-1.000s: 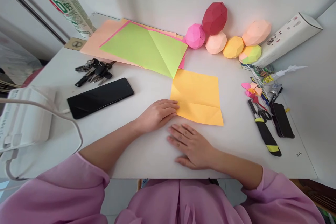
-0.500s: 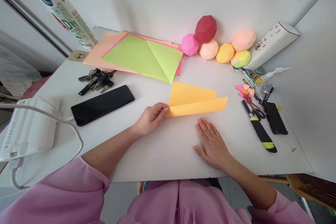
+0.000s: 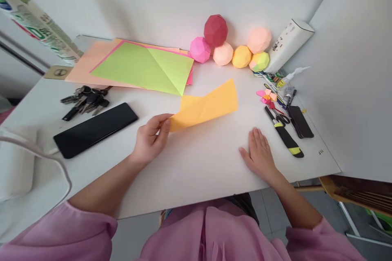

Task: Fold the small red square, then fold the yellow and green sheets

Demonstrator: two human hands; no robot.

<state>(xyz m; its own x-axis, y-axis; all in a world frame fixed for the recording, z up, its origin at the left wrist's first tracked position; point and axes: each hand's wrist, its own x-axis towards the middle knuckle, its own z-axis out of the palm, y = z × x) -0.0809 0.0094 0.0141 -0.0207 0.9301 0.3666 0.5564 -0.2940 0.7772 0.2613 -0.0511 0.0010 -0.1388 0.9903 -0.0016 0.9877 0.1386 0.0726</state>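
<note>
My left hand [image 3: 153, 136] pinches the lower left corner of a sheet of orange-yellow paper [image 3: 206, 108] between thumb and fingers. The paper is creased and partly bent, with its right end raised off the white table [image 3: 196, 171]. My right hand [image 3: 259, 151] lies flat on the table, palm down, fingers stretched, and holds nothing. Just right of it is a black and yellow-green utility knife [image 3: 284, 134]. Beyond the paper lies a green sheet [image 3: 147, 67] with a diagonal crease, on top of pink and peach sheets [image 3: 82, 67].
Keys [image 3: 87, 100] and a large black phone [image 3: 96, 130] lie at left, near a white power bank [image 3: 16, 163] with a cable. Faceted paper balls [image 3: 216, 30] stand along the wall. Paper scraps [image 3: 267, 96], scissors [image 3: 282, 119], a glue bottle [image 3: 286, 79] and another phone [image 3: 300, 121] are at right.
My left hand has lifted the orange-yellow paper, and its right end now tilts upward. My right hand has shifted right, toward the utility knife. The whole view has turned to the right.
</note>
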